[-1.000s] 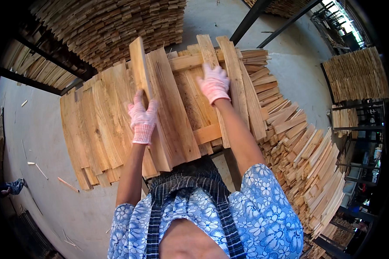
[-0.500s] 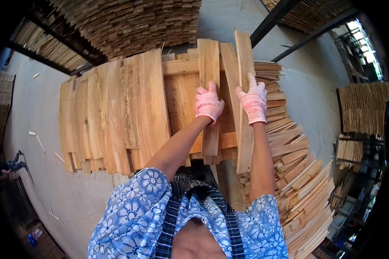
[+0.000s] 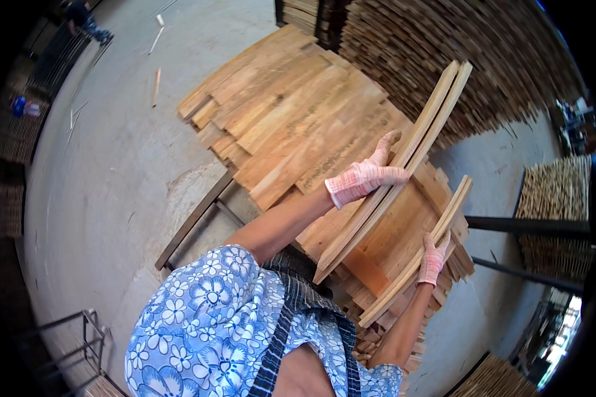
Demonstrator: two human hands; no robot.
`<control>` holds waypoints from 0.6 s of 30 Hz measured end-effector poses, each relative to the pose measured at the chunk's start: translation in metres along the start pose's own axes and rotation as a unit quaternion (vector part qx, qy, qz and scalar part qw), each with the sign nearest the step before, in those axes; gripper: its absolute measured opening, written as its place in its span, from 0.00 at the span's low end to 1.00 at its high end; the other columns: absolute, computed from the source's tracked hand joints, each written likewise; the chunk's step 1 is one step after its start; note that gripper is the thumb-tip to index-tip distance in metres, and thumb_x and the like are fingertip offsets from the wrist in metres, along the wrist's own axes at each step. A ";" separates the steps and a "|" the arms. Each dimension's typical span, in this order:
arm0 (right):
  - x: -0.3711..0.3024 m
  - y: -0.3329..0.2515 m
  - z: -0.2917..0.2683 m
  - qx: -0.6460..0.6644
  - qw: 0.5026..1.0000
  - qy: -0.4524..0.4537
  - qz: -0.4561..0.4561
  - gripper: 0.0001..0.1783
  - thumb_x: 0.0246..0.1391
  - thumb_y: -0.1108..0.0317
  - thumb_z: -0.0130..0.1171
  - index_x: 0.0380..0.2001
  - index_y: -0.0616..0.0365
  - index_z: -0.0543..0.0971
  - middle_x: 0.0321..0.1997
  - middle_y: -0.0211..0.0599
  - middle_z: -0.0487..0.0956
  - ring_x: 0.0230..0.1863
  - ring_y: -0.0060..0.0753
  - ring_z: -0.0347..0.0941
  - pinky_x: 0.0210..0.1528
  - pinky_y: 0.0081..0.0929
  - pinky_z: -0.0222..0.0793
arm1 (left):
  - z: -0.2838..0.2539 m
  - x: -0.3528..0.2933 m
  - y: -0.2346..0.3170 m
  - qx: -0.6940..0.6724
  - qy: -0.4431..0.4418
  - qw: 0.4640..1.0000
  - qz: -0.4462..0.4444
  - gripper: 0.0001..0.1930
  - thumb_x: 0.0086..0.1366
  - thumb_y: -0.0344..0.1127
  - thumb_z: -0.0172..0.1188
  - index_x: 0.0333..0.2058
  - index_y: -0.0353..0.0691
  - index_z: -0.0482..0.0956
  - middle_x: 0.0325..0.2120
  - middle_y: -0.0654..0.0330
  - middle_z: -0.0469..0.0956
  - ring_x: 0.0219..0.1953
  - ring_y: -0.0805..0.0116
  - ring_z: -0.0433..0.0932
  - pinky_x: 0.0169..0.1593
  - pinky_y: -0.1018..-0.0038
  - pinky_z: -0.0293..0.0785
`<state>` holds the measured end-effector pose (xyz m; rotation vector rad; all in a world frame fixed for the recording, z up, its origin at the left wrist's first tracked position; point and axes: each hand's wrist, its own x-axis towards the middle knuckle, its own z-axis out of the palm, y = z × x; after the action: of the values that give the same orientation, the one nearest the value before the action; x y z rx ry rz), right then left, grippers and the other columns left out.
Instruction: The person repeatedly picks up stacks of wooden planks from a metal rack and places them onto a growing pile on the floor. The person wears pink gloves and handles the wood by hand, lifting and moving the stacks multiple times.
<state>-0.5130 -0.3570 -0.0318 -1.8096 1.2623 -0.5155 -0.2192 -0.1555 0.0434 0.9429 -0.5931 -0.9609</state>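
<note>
Right of the frame's middle, the pink knit-gloved left hand (image 3: 367, 177) has its fingers clamped on two long pale-brown wooden planks (image 3: 359, 228), side by side, slanting from upper right to lower centre. Toward the lower right, the pink knit-gloved right hand (image 3: 434, 261) grips slim pale wooden pieces (image 3: 396, 291), tilted alike; their number I cannot tell. Beneath, a broad layer of overlapping golden-brown wooden boards (image 3: 291, 122) spreads toward the upper centre. Beyond, a tall brown timber stack (image 3: 404, 73) fills the upper right.
</note>
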 end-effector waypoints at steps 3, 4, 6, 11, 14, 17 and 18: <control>0.038 -0.036 0.065 0.096 0.993 -0.063 -0.023 0.51 0.58 0.64 0.69 0.77 0.64 0.52 0.74 0.49 0.64 0.70 0.41 0.64 0.73 0.34 0.58 | -0.047 -0.028 0.054 -0.075 0.029 0.996 -0.043 0.57 0.60 0.48 0.74 0.77 0.56 0.39 0.46 0.54 0.78 0.44 0.61 0.81 0.45 0.62 0.82; 0.050 -0.049 0.089 0.106 0.993 -0.054 -0.018 0.51 0.58 0.65 0.68 0.77 0.64 0.51 0.75 0.49 0.62 0.72 0.43 0.62 0.75 0.34 0.54 | -0.062 -0.043 0.069 -0.015 0.082 0.995 -0.056 0.55 0.61 0.47 0.74 0.77 0.57 0.42 0.44 0.55 0.79 0.43 0.61 0.81 0.44 0.63 0.82; 0.066 -0.071 0.129 0.109 0.986 -0.110 -0.067 0.53 0.59 0.62 0.69 0.78 0.63 0.49 0.78 0.50 0.59 0.75 0.44 0.58 0.77 0.33 0.49 | -0.088 -0.084 0.090 -0.045 0.158 0.986 0.007 0.49 0.59 0.46 0.75 0.73 0.48 0.54 0.41 0.56 0.80 0.40 0.62 0.82 0.43 0.63 0.83; 0.070 -0.090 0.152 0.118 0.988 -0.094 -0.037 0.54 0.60 0.59 0.69 0.78 0.62 0.47 0.79 0.51 0.56 0.76 0.45 0.56 0.77 0.33 0.49 | -0.176 -0.213 0.099 -0.071 0.409 0.909 0.045 0.35 0.57 0.58 0.75 0.51 0.35 0.76 0.38 0.55 0.80 0.38 0.63 0.82 0.42 0.63 0.85; 0.073 -0.091 0.135 0.018 0.994 -0.094 -0.050 0.53 0.58 0.59 0.69 0.78 0.62 0.50 0.79 0.52 0.57 0.75 0.46 0.58 0.76 0.34 0.51 | -0.220 -0.269 0.067 -0.116 0.561 0.819 0.027 0.31 0.61 0.59 0.73 0.47 0.39 0.74 0.35 0.56 0.78 0.34 0.62 0.82 0.38 0.64 0.85; 0.082 -0.114 0.125 -0.070 0.984 -0.112 -0.119 0.52 0.58 0.59 0.69 0.78 0.58 0.52 0.77 0.54 0.60 0.72 0.50 0.63 0.74 0.36 0.57 | -0.238 -0.294 0.020 -0.093 0.638 0.764 0.015 0.29 0.64 0.52 0.72 0.49 0.47 0.61 0.31 0.58 0.75 0.30 0.61 0.81 0.31 0.61 0.84; 0.083 -0.126 0.125 -0.092 0.979 -0.127 -0.126 0.51 0.57 0.59 0.69 0.78 0.56 0.53 0.75 0.55 0.61 0.71 0.52 0.64 0.73 0.37 0.59 | -0.238 -0.294 0.004 -0.097 0.632 0.769 0.031 0.29 0.64 0.51 0.72 0.49 0.46 0.61 0.31 0.58 0.75 0.28 0.63 0.80 0.29 0.62 0.83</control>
<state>-0.3185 -0.3648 -0.0091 -2.1320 0.9366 -0.2967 -0.1702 0.2008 -0.0753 1.1315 0.6227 -0.1477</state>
